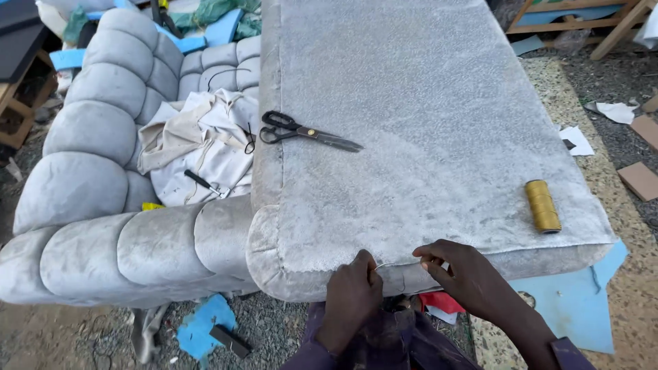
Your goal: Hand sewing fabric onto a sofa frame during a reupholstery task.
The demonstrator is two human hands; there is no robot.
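both hands pinch at the near edge of the grey velvet cushion [439,137]: left hand [351,298] closed on the fabric seam at the front rim, right hand [458,274] fingertips together on what looks like a thin curved needle or thread, just right of the left hand. the cushion lies flat in front of the person, its front edge touching both hands.

risk, as a judgement: the pinch is small, so the needle could slip or prick the left fingers, which sit right beside it; the seam could pucker if the fabric slides out of the left grip. the yellow thread spool [543,205] lies loose on the cushion near its right front corner and could roll off the edge. the black scissors [308,131] lie with blades slightly apart on the cushion's left side, further back.

hard to tell: needle versus thread, too thin. cushion underside and what supports it are hidden. left of the cushion, a tufted grey sofa piece [96,137] holds crumpled white cloth [199,144]; a dark tool on it is unclear. wooden frames [582,20] beyond the cushion are cut off.
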